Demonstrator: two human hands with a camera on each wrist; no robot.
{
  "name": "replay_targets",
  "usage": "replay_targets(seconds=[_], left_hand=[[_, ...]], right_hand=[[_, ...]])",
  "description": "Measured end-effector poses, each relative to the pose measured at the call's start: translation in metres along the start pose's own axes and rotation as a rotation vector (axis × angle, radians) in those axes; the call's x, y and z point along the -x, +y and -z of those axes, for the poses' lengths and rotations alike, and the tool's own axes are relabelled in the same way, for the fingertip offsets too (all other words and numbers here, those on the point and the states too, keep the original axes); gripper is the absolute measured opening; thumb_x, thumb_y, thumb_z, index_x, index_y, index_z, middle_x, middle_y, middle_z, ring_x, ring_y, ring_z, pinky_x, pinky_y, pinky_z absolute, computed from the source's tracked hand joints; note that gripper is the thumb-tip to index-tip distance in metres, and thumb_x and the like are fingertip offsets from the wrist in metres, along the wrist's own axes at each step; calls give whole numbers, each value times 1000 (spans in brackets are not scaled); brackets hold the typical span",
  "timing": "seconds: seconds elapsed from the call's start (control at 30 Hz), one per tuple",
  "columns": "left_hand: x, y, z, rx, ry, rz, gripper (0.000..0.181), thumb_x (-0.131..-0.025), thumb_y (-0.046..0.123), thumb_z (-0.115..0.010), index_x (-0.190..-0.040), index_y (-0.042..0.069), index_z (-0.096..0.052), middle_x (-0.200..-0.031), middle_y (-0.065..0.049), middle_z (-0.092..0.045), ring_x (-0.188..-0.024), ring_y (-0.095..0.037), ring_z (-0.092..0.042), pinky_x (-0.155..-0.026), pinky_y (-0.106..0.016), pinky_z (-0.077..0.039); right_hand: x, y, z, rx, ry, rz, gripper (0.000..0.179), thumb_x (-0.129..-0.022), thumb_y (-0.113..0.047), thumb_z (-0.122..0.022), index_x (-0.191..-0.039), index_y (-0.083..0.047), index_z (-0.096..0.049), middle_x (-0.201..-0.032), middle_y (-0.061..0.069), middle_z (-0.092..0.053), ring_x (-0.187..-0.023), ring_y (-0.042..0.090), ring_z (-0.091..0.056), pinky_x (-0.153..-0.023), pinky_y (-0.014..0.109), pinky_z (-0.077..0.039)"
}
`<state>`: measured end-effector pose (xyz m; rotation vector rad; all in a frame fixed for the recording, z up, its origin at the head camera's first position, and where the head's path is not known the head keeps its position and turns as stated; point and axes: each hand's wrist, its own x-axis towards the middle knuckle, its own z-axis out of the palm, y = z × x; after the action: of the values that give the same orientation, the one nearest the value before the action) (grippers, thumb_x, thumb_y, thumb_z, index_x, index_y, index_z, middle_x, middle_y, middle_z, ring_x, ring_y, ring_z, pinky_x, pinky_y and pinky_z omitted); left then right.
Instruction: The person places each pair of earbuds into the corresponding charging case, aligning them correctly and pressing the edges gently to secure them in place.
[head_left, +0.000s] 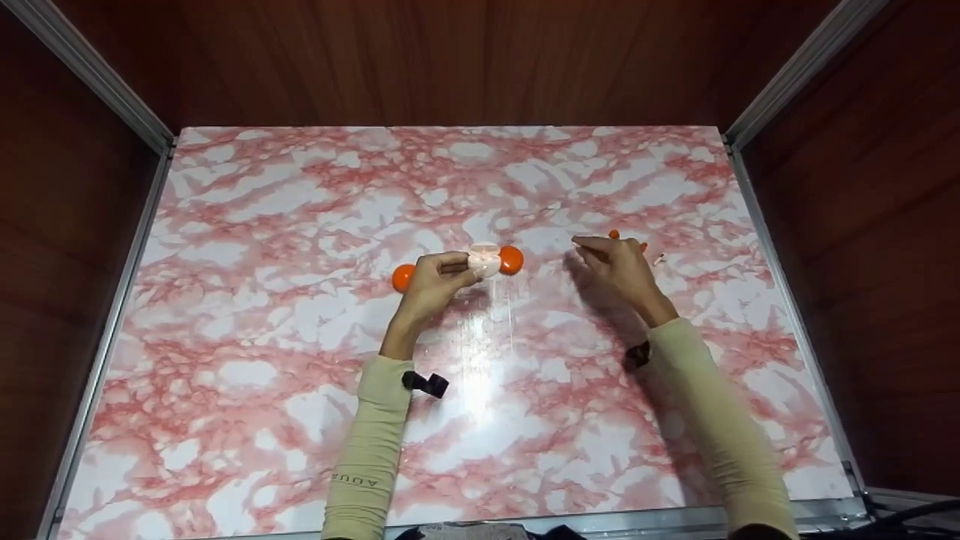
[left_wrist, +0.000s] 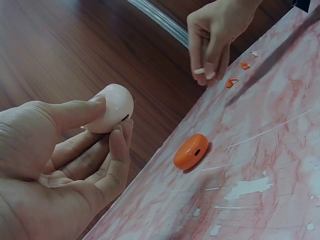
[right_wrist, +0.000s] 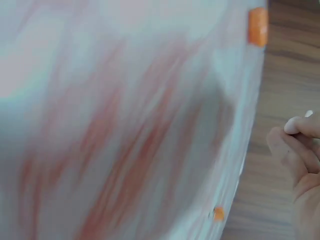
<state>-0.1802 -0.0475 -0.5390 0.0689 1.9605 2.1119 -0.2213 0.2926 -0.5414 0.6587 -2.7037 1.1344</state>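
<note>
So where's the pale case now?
In the head view, the pale case is pinched in the left hand, just left of an orange case.

The tabletop (head_left: 247, 450) is bounded by panels at the left (head_left: 67, 187), right (head_left: 862, 225) and back (head_left: 450, 60). On it, the left case (head_left: 402, 277) is partly covered by the left hand (head_left: 437, 283) in the head view. The held case (head_left: 484, 262) is gripped by that hand above the tabletop, between the left case and the right case (head_left: 511, 260). Farther right, a pinched earbud (left_wrist: 199, 71) is held in the right hand (head_left: 621, 266). Past that hand, 3 items are strung out from back left to front right: the back earbud (head_left: 613, 234), the middle earbud (head_left: 643, 246) and the front earbud (head_left: 660, 259).
</note>
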Motion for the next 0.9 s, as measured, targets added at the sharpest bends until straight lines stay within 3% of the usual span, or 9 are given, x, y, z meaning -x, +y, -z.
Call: replay_targets(seconds=[0.07,0.13,0.27,0.37,0.5,0.6,0.8,0.9], left_hand=[[0,0,0,3,3,-1,39,-96,3,-72,-133,-9,-66,-127,-29,-72,-108,-22,-73,-94,-31,-63],[1,1,0,0,4,-3,38,-96,3,-72,-132,-9,-67,-126,-29,-72,-107,-21,-74,-97,-36,-63],[1,1,1,6,-1,-8,37,-97,3,-72,-131,-9,-67,-125,-29,-72,-106,-21,-74,-103,-47,-61],[0,1,1,7,-2,-17,35,-97,3,-72,-130,-9,-68,-124,-28,-73,-106,-21,-74,-104,-50,-60],[-2,1,2,-3,2,-27,34,-96,3,-73,-128,-8,-70,-124,-27,-73,-107,-20,-73,-98,-38,-63],[-3,1,2,-4,5,-29,34,-95,3,-74,-127,-8,-71,-124,-27,-73,-107,-18,-73,-94,-28,-63],[-3,2,1,4,14,-17,34,-95,1,-73,-127,-10,-70,-124,-29,-73,-105,-17,-73,-91,-25,-63],[-3,4,1,-2,19,-16,35,-95,1,-73,-128,-11,-69,-124,-30,-72,-105,-18,-73,-90,-24,-62]], right_hand=[[-3,-7,-5,-133,11,-65,26,-100,-6,-70,-125,-1,-76,-116,20,-79,-97,31,-79,-79,5,-55],[-5,-14,-9,-266,18,-123,25,-100,-7,-71,-124,-1,-77,-120,21,-78,-107,35,-77,-85,10,-58],[-10,-29,-18,-483,22,-189,25,-99,-3,-71,-122,3,-76,-121,28,-75,-111,38,-75,-90,22,-62],[-14,-39,-23,-622,12,-215,26,-98,-1,-71,-122,8,-74,-121,32,-73,-110,32,-77,-93,28,-63],[-20,-52,-27,-799,19,-257,30,-97,-2,-72,-123,12,-71,-117,23,-78,-106,22,-79,-94,35,-63],[-23,-59,-30,-890,33,-282,32,-97,-4,-74,-124,12,-70,-113,16,-80,-106,23,-79,-95,38,-63],[-28,-73,-38,-981,37,-269,32,-97,-2,-73,-124,13,-69,-122,32,-73,-108,27,-79,-98,43,-61],[-30,-80,-41,-986,33,-249,34,-96,-2,-74,-125,16,-68,-119,28,-76,-106,25,-79,-96,40,-62]])
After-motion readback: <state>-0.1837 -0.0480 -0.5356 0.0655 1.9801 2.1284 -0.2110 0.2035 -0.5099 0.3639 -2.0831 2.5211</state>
